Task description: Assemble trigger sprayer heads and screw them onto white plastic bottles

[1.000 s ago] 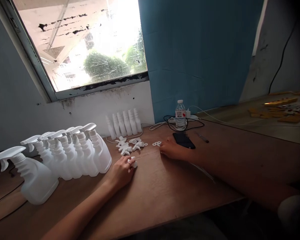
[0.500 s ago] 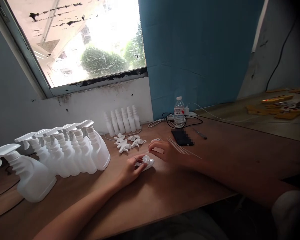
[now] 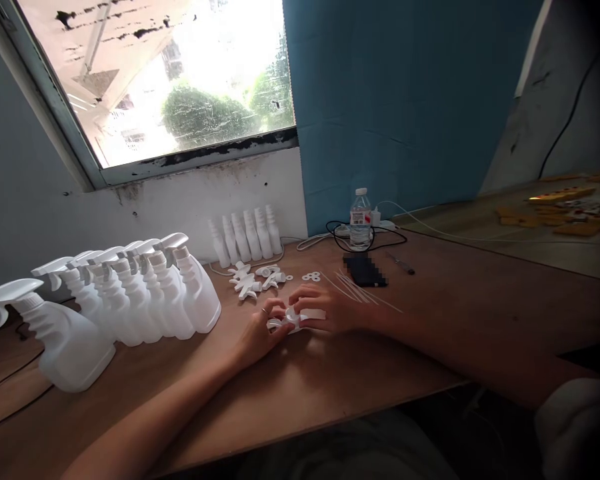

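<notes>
Between my hands, low over the brown table, is a white trigger spray head (image 3: 293, 319), its round collar facing up. My left hand (image 3: 263, 333) is closed round it from the left, thumb along the near side. From the right, my right hand (image 3: 325, 310) brings its bent fingers to the collar; whatever they pinch is too small or hidden to make out. Just beyond lie several small white washers (image 3: 311, 276) and a cluster of loose spray heads (image 3: 245, 281). Thin white tubes (image 3: 357, 288) are spread out past my right hand.
White spray bottles with heads fitted (image 3: 155, 293) stand in a row on the left, one apart in front (image 3: 75, 347). Bottles without heads (image 3: 250, 233) line the wall. At the back right are a water bottle (image 3: 361, 220), cables, a black phone (image 3: 365, 270) and a knife (image 3: 401, 263).
My right hand has moved left and down, from above the washers onto the spray head's collar. The washers behind it now show. My left hand keeps holding the spray head.
</notes>
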`<control>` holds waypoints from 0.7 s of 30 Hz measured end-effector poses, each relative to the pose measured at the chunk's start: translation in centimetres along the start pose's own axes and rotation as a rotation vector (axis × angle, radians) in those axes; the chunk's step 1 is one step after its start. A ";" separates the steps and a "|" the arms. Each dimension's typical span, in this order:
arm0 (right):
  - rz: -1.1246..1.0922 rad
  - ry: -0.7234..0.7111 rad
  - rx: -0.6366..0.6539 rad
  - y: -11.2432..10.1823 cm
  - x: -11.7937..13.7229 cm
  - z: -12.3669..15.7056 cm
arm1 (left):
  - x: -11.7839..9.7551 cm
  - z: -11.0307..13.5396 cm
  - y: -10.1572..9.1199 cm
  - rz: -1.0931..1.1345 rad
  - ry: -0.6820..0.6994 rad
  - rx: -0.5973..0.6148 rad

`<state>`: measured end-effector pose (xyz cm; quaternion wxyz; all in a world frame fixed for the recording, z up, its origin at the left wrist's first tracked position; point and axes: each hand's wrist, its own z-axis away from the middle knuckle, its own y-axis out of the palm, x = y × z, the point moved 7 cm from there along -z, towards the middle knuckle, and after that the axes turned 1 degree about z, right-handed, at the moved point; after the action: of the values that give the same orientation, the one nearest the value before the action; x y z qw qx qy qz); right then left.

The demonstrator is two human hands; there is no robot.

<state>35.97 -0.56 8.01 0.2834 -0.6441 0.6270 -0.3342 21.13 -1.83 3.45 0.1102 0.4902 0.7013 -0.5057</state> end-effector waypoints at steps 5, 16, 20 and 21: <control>0.031 -0.039 0.022 0.6 -0.1 0.2 | -0.3 0.1 0.2 -0.129 0.049 0.026; -0.064 -0.033 0.008 1.1 -0.3 0.3 | -2.1 -0.2 0.5 -0.133 0.158 0.032; -0.120 0.015 0.043 1.2 -0.3 0.3 | -1.9 -0.3 0.6 -0.129 0.114 0.016; -0.146 0.038 0.057 1.2 -0.4 0.2 | -1.6 -0.4 0.6 -0.127 0.084 0.016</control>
<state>35.40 -0.19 6.91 0.2645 -0.6734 0.5739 -0.3837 22.50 -2.47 4.34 0.0445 0.4664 0.7310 -0.4962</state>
